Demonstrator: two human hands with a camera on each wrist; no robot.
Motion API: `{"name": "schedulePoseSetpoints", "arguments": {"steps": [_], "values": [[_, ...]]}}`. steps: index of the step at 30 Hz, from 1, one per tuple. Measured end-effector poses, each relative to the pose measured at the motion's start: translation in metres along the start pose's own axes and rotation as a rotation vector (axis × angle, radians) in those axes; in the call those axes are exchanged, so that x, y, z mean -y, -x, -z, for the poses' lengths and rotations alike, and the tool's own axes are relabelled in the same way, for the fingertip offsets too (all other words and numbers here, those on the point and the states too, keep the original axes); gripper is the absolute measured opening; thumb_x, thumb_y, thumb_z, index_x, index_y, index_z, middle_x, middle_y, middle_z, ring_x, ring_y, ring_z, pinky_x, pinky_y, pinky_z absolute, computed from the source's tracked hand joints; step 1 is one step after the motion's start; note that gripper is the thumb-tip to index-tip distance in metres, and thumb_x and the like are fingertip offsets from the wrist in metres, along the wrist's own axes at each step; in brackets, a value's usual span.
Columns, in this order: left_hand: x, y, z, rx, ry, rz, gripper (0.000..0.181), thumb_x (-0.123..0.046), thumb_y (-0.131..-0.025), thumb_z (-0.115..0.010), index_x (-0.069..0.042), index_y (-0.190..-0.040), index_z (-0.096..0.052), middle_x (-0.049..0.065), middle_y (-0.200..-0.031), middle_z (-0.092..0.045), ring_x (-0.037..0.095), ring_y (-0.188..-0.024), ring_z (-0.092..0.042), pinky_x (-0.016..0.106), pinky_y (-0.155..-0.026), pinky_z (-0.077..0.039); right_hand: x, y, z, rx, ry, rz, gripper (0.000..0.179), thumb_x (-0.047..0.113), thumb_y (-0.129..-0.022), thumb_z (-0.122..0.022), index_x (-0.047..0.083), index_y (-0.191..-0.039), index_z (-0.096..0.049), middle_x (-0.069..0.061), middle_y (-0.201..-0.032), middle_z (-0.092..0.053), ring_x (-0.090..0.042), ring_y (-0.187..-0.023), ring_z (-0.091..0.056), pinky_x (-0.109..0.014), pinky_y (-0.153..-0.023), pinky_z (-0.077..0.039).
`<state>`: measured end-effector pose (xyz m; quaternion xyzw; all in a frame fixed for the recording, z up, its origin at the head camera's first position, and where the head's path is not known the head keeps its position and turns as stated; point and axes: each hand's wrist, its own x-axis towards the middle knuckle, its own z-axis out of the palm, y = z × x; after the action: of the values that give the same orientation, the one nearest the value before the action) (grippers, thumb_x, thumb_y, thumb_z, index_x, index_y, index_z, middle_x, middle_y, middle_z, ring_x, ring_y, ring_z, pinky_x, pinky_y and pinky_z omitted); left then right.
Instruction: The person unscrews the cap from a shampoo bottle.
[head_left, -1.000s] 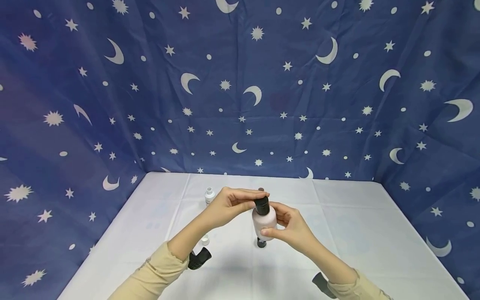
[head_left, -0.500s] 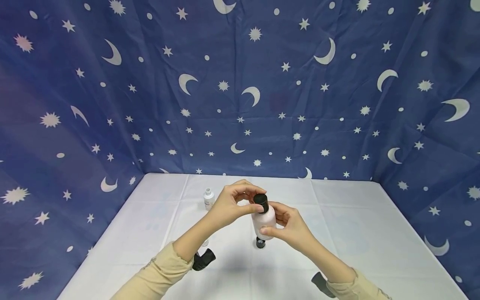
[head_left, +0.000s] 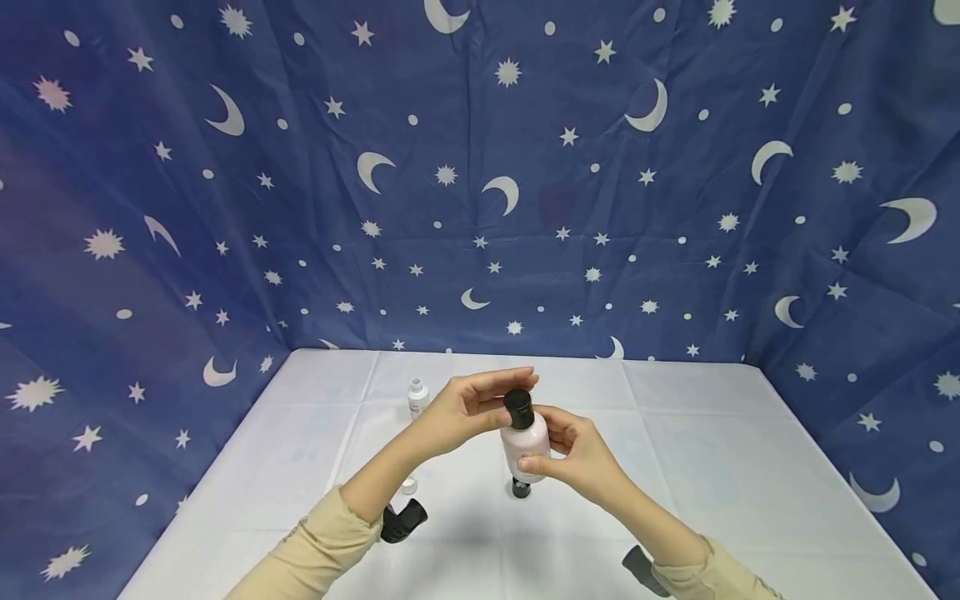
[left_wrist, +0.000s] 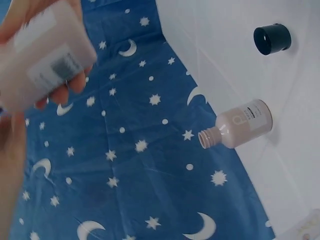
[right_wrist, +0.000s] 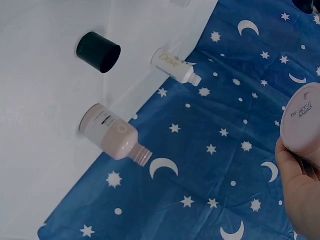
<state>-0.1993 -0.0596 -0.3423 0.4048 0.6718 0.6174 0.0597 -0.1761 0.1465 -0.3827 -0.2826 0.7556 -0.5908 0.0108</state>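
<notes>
A pale pink bottle (head_left: 524, 450) with a black cap (head_left: 518, 407) is held up above the table, slightly tilted. My right hand (head_left: 581, 454) grips its body, thumb in front and fingers behind. At the cap is my left hand (head_left: 457, 412): the thumb touches its left side while the fingers stretch out straight behind and above it. The right wrist view shows the underside of the held bottle (right_wrist: 302, 120), with printed text. Another pink bottle (right_wrist: 110, 132), its neck uncapped, stands on the table; in the head view it is hidden behind my hands.
A loose black cap (head_left: 521, 488) lies on the white table (head_left: 675, 492) below the held bottle. Farther back stands an uncapped white bottle (head_left: 417, 398), and a small white cap (head_left: 408, 484) lies near my left forearm. Blue star-patterned cloth (head_left: 480, 183) encloses the table.
My left fingers lay straight over the cap, then curled around it, and now have straightened again. The bottle shifts slightly left; my right hand keeps its grip.
</notes>
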Motion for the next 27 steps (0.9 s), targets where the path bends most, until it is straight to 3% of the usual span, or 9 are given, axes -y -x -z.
{"name": "schedulePoseSetpoints", "arguments": {"steps": [3,7,15,20,27], "values": [[0.0043,0.0021,0.0056,0.121,0.052,-0.013,0.065,-0.033,-0.095,-0.052,0.007,-0.142,-0.032,0.025,-0.146,-0.035,0.022,-0.136,-0.038,0.027,-0.110,-0.038,-0.0010,0.0014,-0.0002,-0.006,0.000,-0.005,0.055,0.008,-0.078,-0.076,-0.008,-0.125,-0.052,-0.028,-0.119,-0.060,0.002,-0.097,-0.062,-0.016,-0.087,-0.052],[0.0072,0.0052,0.0101,0.171,0.052,-0.035,0.048,-0.017,-0.101,-0.043,0.006,-0.142,-0.034,0.025,-0.147,-0.033,0.016,-0.139,-0.035,0.026,-0.113,-0.034,-0.0019,0.0023,-0.0012,0.002,-0.008,-0.003,0.056,0.009,-0.078,-0.076,-0.009,-0.125,-0.052,-0.028,-0.118,-0.060,0.001,-0.096,-0.063,-0.018,-0.086,-0.053],[0.0066,0.0037,0.0085,0.172,0.056,-0.062,0.043,-0.012,-0.101,-0.041,0.010,-0.138,-0.038,0.031,-0.142,-0.038,0.010,-0.135,-0.041,0.027,-0.112,-0.035,-0.0006,0.0026,-0.0008,-0.002,-0.003,-0.024,0.058,0.008,-0.078,-0.076,-0.009,-0.127,-0.051,-0.028,-0.118,-0.060,0.002,-0.096,-0.062,-0.016,-0.086,-0.052],[0.0077,0.0025,0.0056,0.110,0.056,-0.015,0.050,-0.019,-0.098,-0.050,0.014,-0.133,-0.041,0.033,-0.134,-0.046,0.000,-0.123,-0.051,0.027,-0.107,-0.042,-0.0012,0.0050,-0.0006,-0.001,0.000,-0.027,0.057,0.009,-0.078,-0.076,-0.010,-0.126,-0.051,-0.028,-0.117,-0.061,0.002,-0.096,-0.062,-0.016,-0.087,-0.051],[0.0080,0.0024,0.0042,0.048,0.057,0.033,0.057,-0.025,-0.091,-0.060,0.014,-0.130,-0.046,0.032,-0.133,-0.048,0.000,-0.113,-0.057,0.028,-0.100,-0.048,-0.0033,0.0051,-0.0003,-0.006,-0.008,-0.004,0.056,0.008,-0.077,-0.076,-0.009,-0.125,-0.052,-0.028,-0.116,-0.061,0.000,-0.096,-0.063,-0.019,-0.087,-0.053]]}}
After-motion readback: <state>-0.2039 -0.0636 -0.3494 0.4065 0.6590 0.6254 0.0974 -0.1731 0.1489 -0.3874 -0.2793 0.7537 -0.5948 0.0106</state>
